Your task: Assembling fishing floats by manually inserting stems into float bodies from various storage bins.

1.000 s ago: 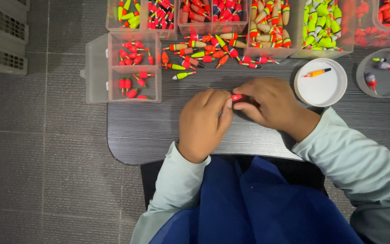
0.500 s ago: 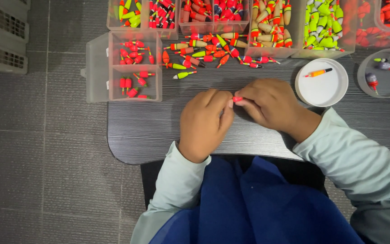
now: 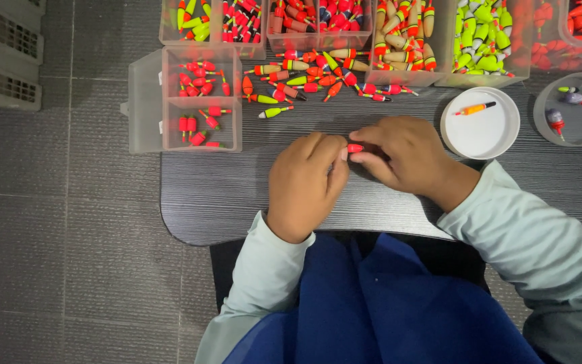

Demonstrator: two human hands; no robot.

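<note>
Grey tiled floor all round, dark wood-grain table at centre, seen from above. Both hands meeting mid-table over a small red float. Left hand curled, fingertips pinching the float's left end. Right hand curled too, thumb and forefinger clamped on the float's right end. Float held between the two hands, just above the tabletop, mostly hidden by fingers; only a red bit showing. Pale green sleeves on both arms, blue cloth over the lap at the table's near edge.

Left of the hands, clear compartment box at the table's left edge, lid open, small red floats scattered in its sections. Beyond the hands, loose pile of floats on the table, red, orange, yellow-green, mixed. Behind that, row of clear bins along the far edge, packed with floats sorted roughly by colour. Right of the hands, white round dish with one orange float inside. Further right, grey round dish with a few floats, partly cut off. Grey slotted crate on the floor, top left.
</note>
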